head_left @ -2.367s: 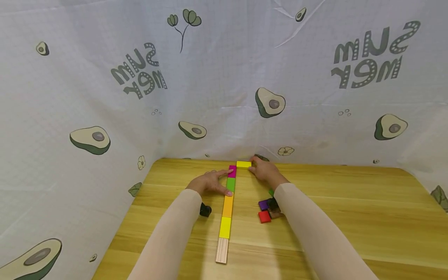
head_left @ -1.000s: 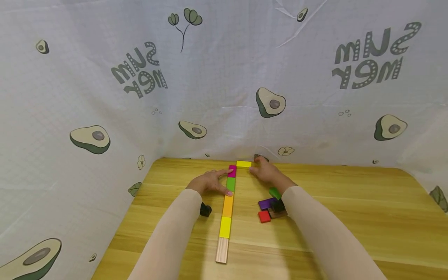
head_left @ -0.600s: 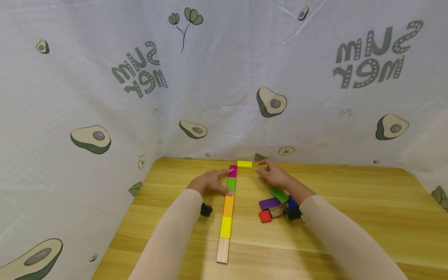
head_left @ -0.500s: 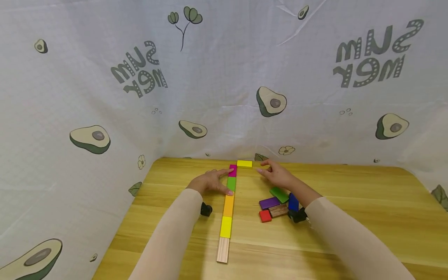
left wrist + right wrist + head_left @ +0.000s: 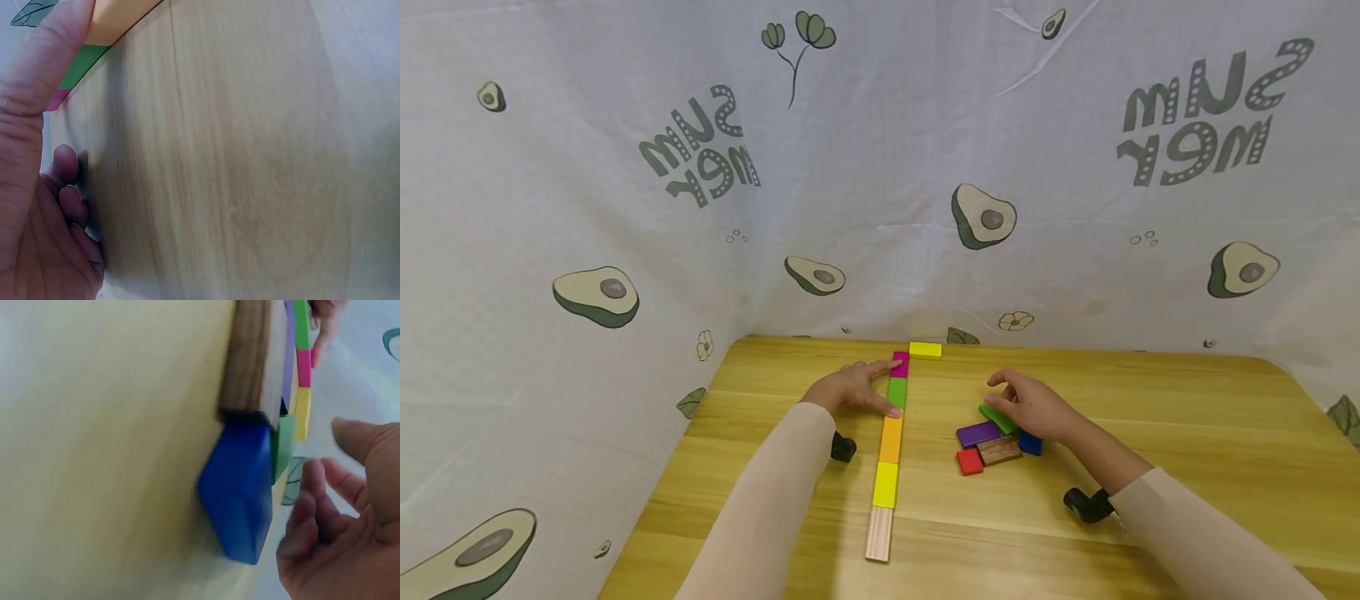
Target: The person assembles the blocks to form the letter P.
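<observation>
A straight row of flat blocks runs away from me: plain wood (image 5: 878, 534), yellow (image 5: 885, 485), orange (image 5: 891, 439), green (image 5: 897, 392) and magenta (image 5: 900, 359). Beyond its far end, another yellow block (image 5: 926, 350) lies crosswise to the right. My left hand (image 5: 850, 389) rests over the row, index finger on the magenta block and thumb near the green-orange joint. My right hand (image 5: 1030, 406), fingers loosely bent and holding nothing, hovers over a loose group: green block (image 5: 997, 417), purple block (image 5: 977, 434), blue block (image 5: 1031, 442), brown wood block (image 5: 999, 451) and red block (image 5: 969, 462).
The wooden tabletop (image 5: 1187, 450) ends at a white avocado-print cloth (image 5: 880, 167) behind and to the left. A black wrist device (image 5: 1087, 505) shows by the right sleeve, and another (image 5: 843, 447) by the left.
My right hand has let go of the far yellow block and come back to the right, over the loose blocks. The left hand and the row stay in place.
</observation>
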Demonstrator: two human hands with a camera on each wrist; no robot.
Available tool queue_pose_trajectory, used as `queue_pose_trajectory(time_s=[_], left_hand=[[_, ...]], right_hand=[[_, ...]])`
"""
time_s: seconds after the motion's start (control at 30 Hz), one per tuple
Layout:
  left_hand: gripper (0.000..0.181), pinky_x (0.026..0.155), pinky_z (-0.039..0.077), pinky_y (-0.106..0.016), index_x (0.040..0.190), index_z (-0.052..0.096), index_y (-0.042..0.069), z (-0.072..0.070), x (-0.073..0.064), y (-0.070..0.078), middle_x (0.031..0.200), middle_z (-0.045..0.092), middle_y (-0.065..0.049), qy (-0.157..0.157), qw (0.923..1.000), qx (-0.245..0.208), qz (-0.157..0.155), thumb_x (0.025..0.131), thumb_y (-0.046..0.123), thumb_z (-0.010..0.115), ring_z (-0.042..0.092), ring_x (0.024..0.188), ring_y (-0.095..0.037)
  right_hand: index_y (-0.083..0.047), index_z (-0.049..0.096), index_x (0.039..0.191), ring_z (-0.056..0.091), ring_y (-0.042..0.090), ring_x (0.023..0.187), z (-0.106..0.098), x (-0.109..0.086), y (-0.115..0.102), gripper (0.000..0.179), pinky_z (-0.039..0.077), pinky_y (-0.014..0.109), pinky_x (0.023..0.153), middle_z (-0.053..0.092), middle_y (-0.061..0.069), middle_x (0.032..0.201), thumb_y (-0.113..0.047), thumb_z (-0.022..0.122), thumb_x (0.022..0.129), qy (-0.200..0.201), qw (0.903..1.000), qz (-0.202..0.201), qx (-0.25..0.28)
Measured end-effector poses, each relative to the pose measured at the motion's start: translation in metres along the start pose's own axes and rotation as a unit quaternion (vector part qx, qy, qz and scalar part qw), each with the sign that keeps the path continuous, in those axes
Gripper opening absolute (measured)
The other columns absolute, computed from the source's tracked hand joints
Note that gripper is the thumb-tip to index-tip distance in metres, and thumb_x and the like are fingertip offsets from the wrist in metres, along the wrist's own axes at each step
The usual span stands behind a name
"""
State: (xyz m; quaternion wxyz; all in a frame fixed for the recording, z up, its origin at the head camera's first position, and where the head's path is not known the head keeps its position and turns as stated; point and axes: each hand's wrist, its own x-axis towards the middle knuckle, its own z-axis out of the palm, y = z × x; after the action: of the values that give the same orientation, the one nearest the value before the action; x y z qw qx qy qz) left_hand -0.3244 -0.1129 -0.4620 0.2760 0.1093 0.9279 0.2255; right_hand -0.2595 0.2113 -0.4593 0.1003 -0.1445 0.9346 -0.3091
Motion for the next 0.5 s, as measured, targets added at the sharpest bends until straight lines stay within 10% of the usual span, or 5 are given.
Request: queue_pose_trajectory(time_s=[0.23,0.5], left_hand=[[0.102,0.119,0.021,-0.074,0.156,0.030,0.053,0.000,0.004,0.000,0.172,0.017,-0.013,0.001,1.0000,0.003,-0.008,0.071,0.068,0.083,0.015,0.158,-0.040],[0.101,0.119,0.023,-0.074,0.156,0.030,0.053,0.002,0.003,0.000,0.172,0.016,-0.014,0.001,0.9999,0.004,-0.015,0.071,0.068,0.082,0.016,0.158,-0.040]], right_hand=[[-0.008,0.067,0.099,0.052,0.017,0.075,0.002,-0.026,0.009,0.029,0.043,0.046,0.081,0.063,0.002,0.082,-0.036,0.074,0.093,0.056,0.9858,-0.043,-0.153],[-0.011,0.069,0.101,0.045,0.017,0.077,0.003,-0.031,0.016,0.025,0.037,0.038,0.076,0.060,0.000,0.084,-0.035,0.072,0.094,0.047,0.9838,-0.035,-0.170]])
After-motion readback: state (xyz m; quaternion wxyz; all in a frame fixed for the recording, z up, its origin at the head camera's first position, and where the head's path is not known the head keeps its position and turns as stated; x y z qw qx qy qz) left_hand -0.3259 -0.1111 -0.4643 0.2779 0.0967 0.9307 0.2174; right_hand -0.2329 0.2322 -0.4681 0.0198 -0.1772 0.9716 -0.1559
